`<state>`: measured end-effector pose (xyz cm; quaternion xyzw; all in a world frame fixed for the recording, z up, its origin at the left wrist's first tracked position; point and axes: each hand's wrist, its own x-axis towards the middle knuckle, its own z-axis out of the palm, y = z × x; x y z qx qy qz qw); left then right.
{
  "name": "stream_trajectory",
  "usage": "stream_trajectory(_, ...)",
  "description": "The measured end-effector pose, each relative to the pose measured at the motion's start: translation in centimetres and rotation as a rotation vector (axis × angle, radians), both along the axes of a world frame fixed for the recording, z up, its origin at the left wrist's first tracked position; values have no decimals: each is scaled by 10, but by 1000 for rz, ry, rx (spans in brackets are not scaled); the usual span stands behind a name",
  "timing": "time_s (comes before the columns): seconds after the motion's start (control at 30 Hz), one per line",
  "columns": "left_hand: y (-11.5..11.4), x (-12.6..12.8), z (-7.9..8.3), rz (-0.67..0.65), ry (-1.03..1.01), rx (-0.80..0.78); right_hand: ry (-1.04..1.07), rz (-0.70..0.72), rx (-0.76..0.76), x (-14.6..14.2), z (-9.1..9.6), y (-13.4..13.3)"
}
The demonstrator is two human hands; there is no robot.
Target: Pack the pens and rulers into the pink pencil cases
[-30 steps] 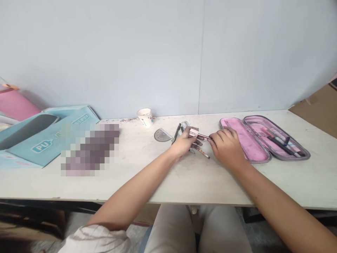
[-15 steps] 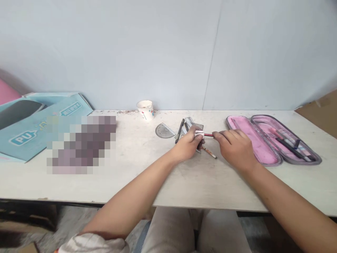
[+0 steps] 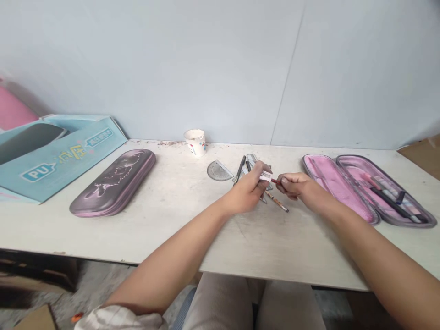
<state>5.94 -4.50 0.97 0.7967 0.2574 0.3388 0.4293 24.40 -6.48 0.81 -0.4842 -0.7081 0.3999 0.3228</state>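
My left hand [image 3: 248, 189] pinches a small white pencil sharpener [image 3: 266, 176] between thumb and fingers. Into its right side runs a red pencil [image 3: 276, 181], gripped by the closed fingers of my right hand [image 3: 296, 185]. Just behind and under my left hand lie a black pen [image 3: 240, 167] and clear rulers [image 3: 251, 159], partly covered by the hand. A patterned pencil [image 3: 277, 202] rests on the table below the sharpener. To the left of these is a clear protractor [image 3: 219, 171].
An open pink pencil case [image 3: 355, 201] with pens inside lies at the right. A closed dark pencil case [image 3: 113, 183] sits at the left, near a blue box [image 3: 68, 160]. Against the wall stands a paper cup [image 3: 195, 142], with shavings scattered around it. A cardboard box [image 3: 424, 156] is far right.
My right hand has turned at the wrist, its fingers now curled lower around the pencil. The sharpener stays in my left hand. The whole view has shifted slightly.
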Motion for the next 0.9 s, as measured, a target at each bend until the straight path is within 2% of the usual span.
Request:
stream_trajectory(0.07,0,1,-1,-23,27,-14,169,65,-239,2,-3,1)
stream_trajectory(0.13,1,4,-4,7,28,-61,161,21,-254,3,-5,0)
stream_trajectory(0.2,3,8,-8,69,-9,-150,-30,-105,-42,1,-7,-2)
stream_trajectory(0.27,5,13,-11,100,-116,-286,-327,-235,303,-3,-9,-4)
stream_trajectory(0.33,5,16,-11,58,-261,-444,-593,-289,611,-8,-8,-8)
stream_trajectory(0.4,2,18,-9,-19,-355,-536,-724,-286,733,-11,-7,-10)
stream_trajectory(0.43,1,18,-8,-43,-357,-536,-724,-288,717,-12,-6,-12)
stream_trajectory(0.5,-2,17,-7,-39,-287,-452,-575,-281,557,-12,-3,-12)
stream_trajectory(0.6,-3,13,-9,-3,-123,-279,-163,-144,77,-8,-1,-9)
stream_trajectory(0.67,-2,12,-11,-11,-49,-222,29,-59,-221,-5,-2,-6)
stream_trajectory(0.7,0,13,-12,-13,-36,-223,66,-52,-289,-5,-3,-6)
stream_trajectory(0.73,1,14,-13,-6,-43,-247,61,-71,-277,-5,-4,-5)
stream_trajectory(0.77,2,15,-14,8,-73,-297,14,-111,-186,-7,-5,-6)
stream_trajectory(0.9,3,20,-13,9,-340,-595,-441,-314,482,-16,-7,-11)
